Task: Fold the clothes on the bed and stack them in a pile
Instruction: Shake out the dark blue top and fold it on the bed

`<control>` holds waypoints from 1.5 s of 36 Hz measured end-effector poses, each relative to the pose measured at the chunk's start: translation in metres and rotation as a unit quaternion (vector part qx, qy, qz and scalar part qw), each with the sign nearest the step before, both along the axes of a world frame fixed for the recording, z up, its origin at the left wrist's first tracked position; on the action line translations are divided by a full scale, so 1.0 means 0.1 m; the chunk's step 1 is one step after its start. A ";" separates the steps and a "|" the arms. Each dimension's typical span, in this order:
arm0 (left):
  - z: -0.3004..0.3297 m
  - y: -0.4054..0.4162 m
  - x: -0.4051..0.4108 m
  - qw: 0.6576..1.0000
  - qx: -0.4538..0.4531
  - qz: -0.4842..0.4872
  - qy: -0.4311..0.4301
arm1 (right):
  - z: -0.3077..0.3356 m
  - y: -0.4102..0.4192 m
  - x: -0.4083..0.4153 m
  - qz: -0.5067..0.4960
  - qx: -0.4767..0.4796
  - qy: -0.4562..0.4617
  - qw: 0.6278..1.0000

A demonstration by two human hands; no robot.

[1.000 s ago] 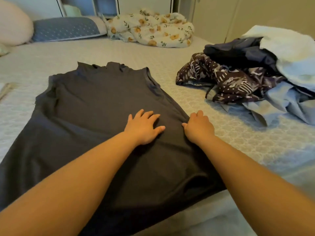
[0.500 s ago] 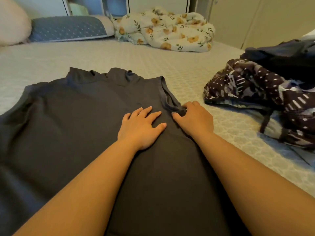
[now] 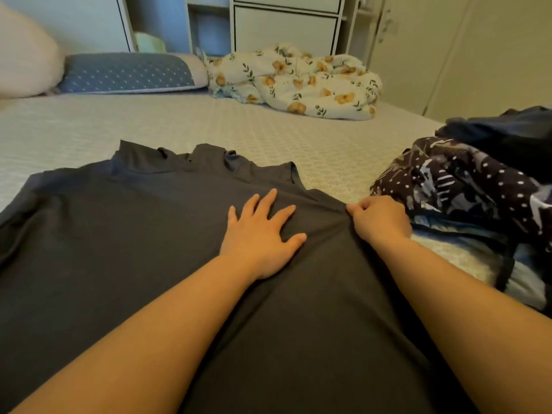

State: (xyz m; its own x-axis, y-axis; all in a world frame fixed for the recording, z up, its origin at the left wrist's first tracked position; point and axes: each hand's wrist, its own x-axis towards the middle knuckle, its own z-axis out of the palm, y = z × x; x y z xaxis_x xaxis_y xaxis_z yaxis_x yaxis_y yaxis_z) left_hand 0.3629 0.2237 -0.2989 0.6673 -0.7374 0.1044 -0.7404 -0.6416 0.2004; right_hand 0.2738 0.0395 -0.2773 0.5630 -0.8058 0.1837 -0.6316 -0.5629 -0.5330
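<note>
From the head camera, a dark grey sleeveless top (image 3: 125,249) is lying spread flat across the near half of the bed (image 3: 298,135), its neckline pointing toward the far edge. The left hand (image 3: 260,237) is pressing down on the cloth, fingers straight and splayed, palm flat. The right hand (image 3: 379,221) is sitting at the top's right edge, fingers curled and pinching the fabric just below the armhole (the cloth is puckering a little at that spot).

Over at the bed's right edge a heap of unfolded clothes is waiting: a dark patterned garment (image 3: 466,186) with white dots and strokes is lying in front, something navy (image 3: 513,135) is resting behind it, and pale blue fabric (image 3: 525,282) is showing underneath.

At the far edge a floral blanket (image 3: 298,82) is lying bunched, with a blue dotted pillow (image 3: 128,73) to its left and a pale pillow (image 3: 24,61) in the far left corner. White shelving (image 3: 286,22) is standing behind the bed.
</note>
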 end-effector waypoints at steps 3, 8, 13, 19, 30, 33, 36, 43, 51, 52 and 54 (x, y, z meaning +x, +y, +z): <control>0.01 -0.08 0.14 0.999 0.017 0.022 0.043 | -0.04 -0.04 0.07 0.012 -0.041 0.117 0.992; -0.01 -0.16 0.40 0.998 0.026 0.029 0.040 | 0.10 -0.07 0.48 0.049 0.044 0.148 0.987; 0.00 -0.20 0.64 0.998 0.019 0.059 0.024 | 0.06 0.08 1.08 0.102 0.118 0.093 0.983; 0.00 -0.19 0.79 0.998 0.028 0.044 0.020 | -0.10 0.16 1.46 0.093 0.033 0.025 0.995; -0.03 -0.31 0.99 0.995 0.056 0.051 0.059 | -0.14 -0.23 1.54 -0.007 -0.110 0.069 0.992; -0.06 -0.28 1.03 0.998 0.015 0.043 0.048 | -0.13 -0.07 1.46 0.017 -0.232 0.100 0.967; -0.06 -0.23 0.95 0.999 -0.005 0.029 0.027 | -0.14 0.22 1.30 0.173 -0.430 0.054 0.884; -0.05 0.16 0.43 0.996 0.050 0.043 0.059 | -0.24 0.64 0.50 0.236 -0.201 0.178 0.934; -0.04 1.16 -0.82 0.994 0.076 0.048 0.064 | -0.21 1.29 -0.71 0.183 -0.049 0.243 0.951; -0.05 1.31 -0.97 0.994 0.077 0.048 0.065 | -0.22 1.40 -0.86 0.179 -0.045 0.243 0.952; -0.08 1.57 -1.22 0.994 0.073 0.050 0.063 | -0.23 1.59 -1.13 0.169 -0.039 0.239 0.956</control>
